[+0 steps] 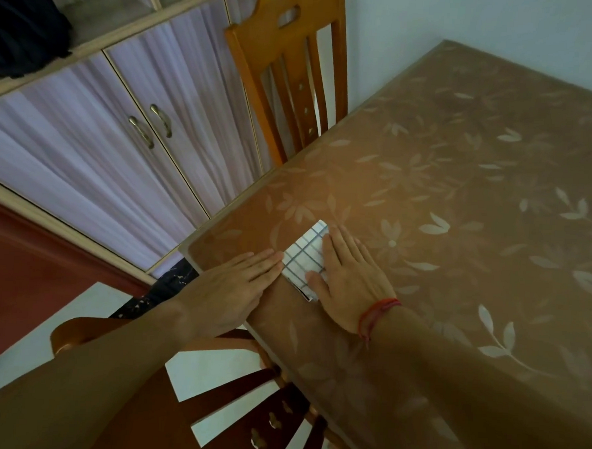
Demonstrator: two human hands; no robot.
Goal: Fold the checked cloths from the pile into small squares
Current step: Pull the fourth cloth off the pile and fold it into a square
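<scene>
A white cloth with blue checks (305,255) lies folded into a small rectangle near the table's left corner. My left hand (231,284) rests flat on the table, fingers together, its fingertips touching the cloth's left edge. My right hand (348,282) lies flat, palm down, over the cloth's right side, with the thumb pressing its near corner. A red thread band circles my right wrist. No pile of cloths is in view.
The brown table (461,185) has a leaf-patterned cover and stands against a pale wall. One wooden chair (295,73) stands at the far-left side, another (230,403) sits under my arms. A cabinet with lilac doors (121,122) stands to the left.
</scene>
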